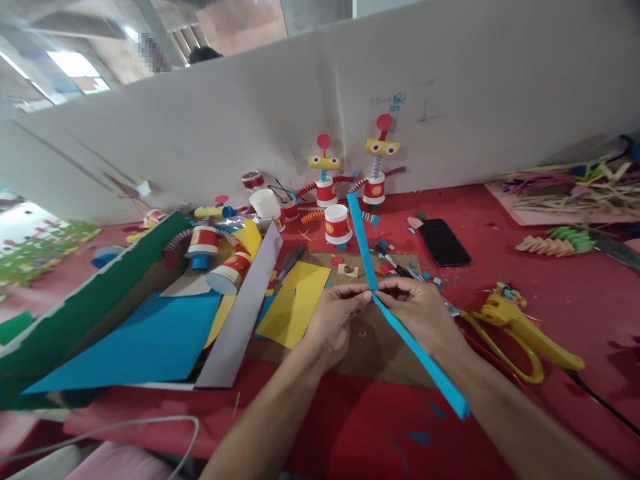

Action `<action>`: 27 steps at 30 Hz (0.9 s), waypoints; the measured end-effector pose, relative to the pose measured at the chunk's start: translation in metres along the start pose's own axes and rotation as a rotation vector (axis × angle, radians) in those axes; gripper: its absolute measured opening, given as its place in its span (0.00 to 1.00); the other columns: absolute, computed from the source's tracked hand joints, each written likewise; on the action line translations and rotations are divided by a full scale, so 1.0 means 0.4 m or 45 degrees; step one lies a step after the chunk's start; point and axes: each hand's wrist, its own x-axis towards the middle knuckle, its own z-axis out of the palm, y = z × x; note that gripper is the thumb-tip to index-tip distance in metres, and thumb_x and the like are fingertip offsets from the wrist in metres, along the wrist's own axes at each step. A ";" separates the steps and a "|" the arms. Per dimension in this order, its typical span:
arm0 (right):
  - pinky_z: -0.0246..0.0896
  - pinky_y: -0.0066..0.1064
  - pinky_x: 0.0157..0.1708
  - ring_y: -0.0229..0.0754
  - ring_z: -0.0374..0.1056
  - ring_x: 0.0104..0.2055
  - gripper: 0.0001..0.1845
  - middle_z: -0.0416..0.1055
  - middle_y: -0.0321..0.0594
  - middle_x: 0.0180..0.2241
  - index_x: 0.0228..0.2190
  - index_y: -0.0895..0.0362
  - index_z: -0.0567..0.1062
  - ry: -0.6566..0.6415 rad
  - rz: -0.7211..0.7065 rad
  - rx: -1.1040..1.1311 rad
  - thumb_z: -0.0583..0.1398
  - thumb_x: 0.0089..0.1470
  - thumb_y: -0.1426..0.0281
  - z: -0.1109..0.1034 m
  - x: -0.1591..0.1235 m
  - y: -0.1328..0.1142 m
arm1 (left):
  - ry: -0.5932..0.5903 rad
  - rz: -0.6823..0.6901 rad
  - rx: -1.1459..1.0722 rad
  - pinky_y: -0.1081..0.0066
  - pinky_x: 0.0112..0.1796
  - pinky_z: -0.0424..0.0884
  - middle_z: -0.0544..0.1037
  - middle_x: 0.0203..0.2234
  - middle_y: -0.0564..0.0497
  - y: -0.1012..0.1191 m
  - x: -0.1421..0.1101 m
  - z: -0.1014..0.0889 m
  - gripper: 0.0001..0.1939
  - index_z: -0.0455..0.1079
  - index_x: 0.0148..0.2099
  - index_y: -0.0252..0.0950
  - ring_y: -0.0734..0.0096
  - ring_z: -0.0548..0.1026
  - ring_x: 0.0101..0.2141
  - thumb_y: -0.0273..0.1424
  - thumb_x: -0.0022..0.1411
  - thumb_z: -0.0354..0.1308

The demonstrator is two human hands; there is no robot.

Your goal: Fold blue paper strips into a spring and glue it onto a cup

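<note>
Across the red desk (350,413), a green box (107,293) lies left of both hands, a blue sheet (145,333) in it. The bent blue strip (425,360) runs away from the person one way, back under the right forearm's side the other. Left hand (336,317) and right hand (423,308) pinch its bend, equally near. Cups (234,270) lie in the box.

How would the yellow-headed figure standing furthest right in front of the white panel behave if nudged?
It would probably feel light, since its body looks like a paper cup. The yellow head would likely wobble, as the thin pleated neck looks springy. A firmer push might tip it, with that wide head perched high above a small base.
</note>
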 end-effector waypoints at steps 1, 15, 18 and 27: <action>0.65 0.32 0.29 0.42 0.70 0.29 0.14 0.75 0.37 0.24 0.27 0.56 0.78 -0.018 -0.017 0.032 0.68 0.39 0.60 -0.001 0.001 0.004 | -0.012 -0.001 -0.009 0.75 0.27 0.62 0.76 0.19 0.49 0.002 -0.001 0.000 0.16 0.78 0.30 0.30 0.78 0.68 0.22 0.32 0.35 0.73; 0.71 0.36 0.37 0.44 0.75 0.33 0.14 0.78 0.41 0.32 0.33 0.55 0.78 0.007 -0.250 -0.028 0.67 0.41 0.64 0.010 -0.016 -0.001 | 0.003 0.055 -0.160 0.76 0.26 0.62 0.73 0.18 0.53 0.005 0.008 0.000 0.12 0.75 0.27 0.30 0.81 0.66 0.20 0.28 0.36 0.72; 0.72 0.35 0.35 0.44 0.74 0.32 0.13 0.78 0.40 0.33 0.35 0.54 0.78 0.058 -0.285 -0.226 0.66 0.43 0.65 0.012 -0.024 -0.012 | 0.053 0.075 -0.207 0.76 0.27 0.63 0.74 0.20 0.52 0.001 0.010 -0.001 0.12 0.75 0.27 0.31 0.80 0.68 0.21 0.28 0.37 0.72; 0.69 0.37 0.41 0.45 0.74 0.38 0.09 0.79 0.39 0.35 0.34 0.53 0.79 0.065 -0.292 -0.016 0.64 0.49 0.64 0.019 -0.019 0.014 | 0.072 0.105 -0.258 0.73 0.37 0.68 0.77 0.23 0.51 0.000 -0.001 0.010 0.11 0.74 0.26 0.32 0.76 0.73 0.27 0.27 0.37 0.71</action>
